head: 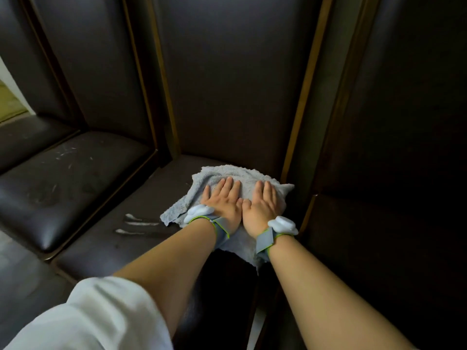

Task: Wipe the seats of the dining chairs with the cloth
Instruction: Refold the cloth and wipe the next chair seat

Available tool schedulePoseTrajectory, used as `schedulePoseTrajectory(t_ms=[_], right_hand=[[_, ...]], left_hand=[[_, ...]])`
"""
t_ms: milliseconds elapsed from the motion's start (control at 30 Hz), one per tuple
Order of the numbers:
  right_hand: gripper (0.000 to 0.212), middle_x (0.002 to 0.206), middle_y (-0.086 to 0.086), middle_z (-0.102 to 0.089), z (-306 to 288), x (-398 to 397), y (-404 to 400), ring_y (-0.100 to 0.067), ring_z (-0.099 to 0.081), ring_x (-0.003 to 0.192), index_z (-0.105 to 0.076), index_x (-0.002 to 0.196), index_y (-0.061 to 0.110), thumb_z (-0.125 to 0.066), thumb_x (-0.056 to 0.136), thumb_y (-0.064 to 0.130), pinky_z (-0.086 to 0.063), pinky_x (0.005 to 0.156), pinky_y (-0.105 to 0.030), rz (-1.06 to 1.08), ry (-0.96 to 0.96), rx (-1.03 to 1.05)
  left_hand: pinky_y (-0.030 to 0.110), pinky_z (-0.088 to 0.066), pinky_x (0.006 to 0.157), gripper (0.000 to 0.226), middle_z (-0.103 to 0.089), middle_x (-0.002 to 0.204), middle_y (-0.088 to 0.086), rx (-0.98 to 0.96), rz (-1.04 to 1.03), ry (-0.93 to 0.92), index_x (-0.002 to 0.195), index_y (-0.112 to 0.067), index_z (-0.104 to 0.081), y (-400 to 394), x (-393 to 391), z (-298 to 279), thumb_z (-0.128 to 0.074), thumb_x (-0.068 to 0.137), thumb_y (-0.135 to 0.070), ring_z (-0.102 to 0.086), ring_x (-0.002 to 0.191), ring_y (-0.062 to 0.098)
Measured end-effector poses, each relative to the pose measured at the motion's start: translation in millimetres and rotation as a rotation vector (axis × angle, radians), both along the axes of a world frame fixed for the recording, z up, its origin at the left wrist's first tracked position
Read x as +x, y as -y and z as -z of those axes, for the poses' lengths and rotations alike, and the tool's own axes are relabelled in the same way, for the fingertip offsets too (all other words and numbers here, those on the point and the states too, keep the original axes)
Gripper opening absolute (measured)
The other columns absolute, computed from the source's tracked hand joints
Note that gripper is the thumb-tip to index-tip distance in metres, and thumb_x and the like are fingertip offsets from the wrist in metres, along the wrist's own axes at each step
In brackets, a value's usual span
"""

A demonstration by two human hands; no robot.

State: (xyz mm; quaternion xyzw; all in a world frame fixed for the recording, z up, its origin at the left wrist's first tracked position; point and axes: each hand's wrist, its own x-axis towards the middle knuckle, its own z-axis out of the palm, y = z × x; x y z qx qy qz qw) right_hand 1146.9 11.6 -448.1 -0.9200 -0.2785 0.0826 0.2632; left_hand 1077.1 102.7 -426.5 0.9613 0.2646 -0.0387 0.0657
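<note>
A pale blue-grey cloth (235, 175) lies spread on the dark leather seat (141, 238) of the middle dining chair, near its back right corner. My left hand (225, 200) and my right hand (261, 205) press flat on the cloth side by side, fingers straight and pointing toward the backrest (232, 84). White streaks (137, 224) mark the seat just left of the cloth. Both wrists wear grey straps with white sensors.
A second chair's seat (63, 183), scuffed with pale marks, stands to the left, with a third seat (27, 137) further left. Another dark chair back (394, 122) rises at the right. Wooden frames edge each backrest. A light floor strip shows at far left.
</note>
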Motion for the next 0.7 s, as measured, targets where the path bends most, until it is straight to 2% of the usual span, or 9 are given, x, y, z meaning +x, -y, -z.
schedulePoseTrajectory(t_ms=[300, 467, 700], right_hand=[[0.058, 0.157, -0.011, -0.019, 4, 29, -15, -0.026, -0.014, 0.145, -0.022, 0.149, 0.010, -0.032, 0.098, 0.033, -0.012, 0.119, -0.040, -0.023, 0.145, -0.029], [0.058, 0.154, -0.010, -0.026, 2, 26, -10, -0.027, -0.020, 0.142, -0.028, 0.147, 0.011, -0.036, 0.095, 0.036, -0.016, 0.117, -0.043, -0.026, 0.146, -0.033], [0.062, 0.161, -0.009, -0.001, -5, -11, 0, -0.024, 0.003, 0.148, -0.013, 0.152, 0.017, -0.031, 0.096, 0.035, -0.004, 0.119, -0.048, 0.010, -0.028, -0.042]], left_hand=[[0.040, 0.005, 0.119, 0.055, -0.003, 0.161, -0.006, 0.052, 0.025, 0.061, 0.152, -0.029, -0.007, -20, 33, 3, -0.017, 0.100, -0.043, 0.003, 0.147, 0.010], [0.041, 0.007, 0.119, 0.054, 0.002, 0.161, -0.005, 0.004, 0.011, 0.008, 0.152, -0.027, -0.005, -10, 27, -5, -0.016, 0.102, -0.040, 0.006, 0.147, 0.012], [0.045, 0.004, 0.119, 0.053, 0.002, 0.161, -0.005, -0.012, -0.065, -0.001, 0.152, -0.030, -0.006, 18, -25, -10, -0.018, 0.101, -0.039, 0.005, 0.148, 0.014]])
